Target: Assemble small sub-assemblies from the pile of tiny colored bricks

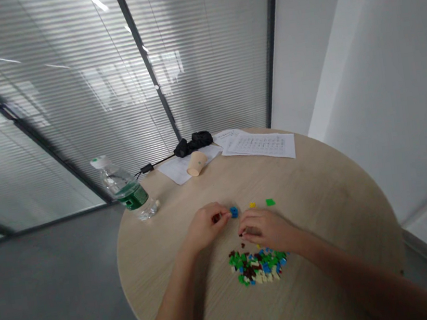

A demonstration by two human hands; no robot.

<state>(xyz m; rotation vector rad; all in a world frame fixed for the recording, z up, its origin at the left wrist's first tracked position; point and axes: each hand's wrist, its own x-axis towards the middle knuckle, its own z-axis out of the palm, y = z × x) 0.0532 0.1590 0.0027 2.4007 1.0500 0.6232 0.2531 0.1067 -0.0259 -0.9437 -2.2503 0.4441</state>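
Observation:
My left hand [208,223] rests on the table with thumb and forefinger curled together. Dark brown toy bricks [216,218] show in the gap between them; whether these are gripped or lie beneath is unclear. Just off those fingertips is a small cluster of blue bricks [234,212]. Between the fingertips of my right hand [264,227] is a tiny dark brown brick [241,235]. Another brown brick [242,245] lies below it. A mixed heap of small bricks [257,267], green, brown, blue and cream, spreads nearest me. Beyond my right hand lie yellow bricks [252,204] and green bricks [270,202].
The round wooden table [165,271] carries a water bottle [125,187] at its left edge. A paper cup [196,163] lies on its side, near a folded black umbrella [195,142] and printed sheets [261,145]. Glass partitions with blinds and a white wall stand behind.

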